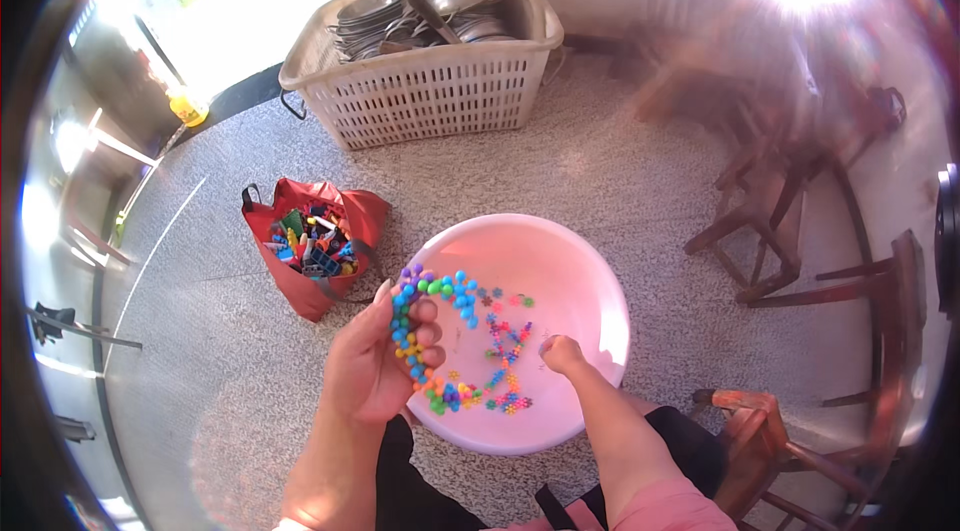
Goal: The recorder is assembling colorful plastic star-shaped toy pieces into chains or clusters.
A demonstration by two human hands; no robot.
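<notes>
My left hand (pixel 372 356) is closed on a curved chain of linked plastic building pieces (pixel 403 323) with round knobs, in blue, green, purple, yellow and orange. The chain bends into a C shape, its lower end hanging over the near left part of a pink basin (pixel 590 276). Inside that basin lie several loose flower-shaped pieces (pixel 510 351) in mixed colours, some of them clustered. Over the basin's right side my right hand (pixel 562 354) has its fingers curled together. Whatever they may hold is hidden.
A red bag (pixel 300 289) full of small colourful toys stands left of the basin. Behind it sits a white slatted plastic basket (pixel 430 96) with metal dishes and pans. Wooden stools (pixel 745 246) and a wooden chair (pixel 900 316) stand at the right. A doorway opens at the far left.
</notes>
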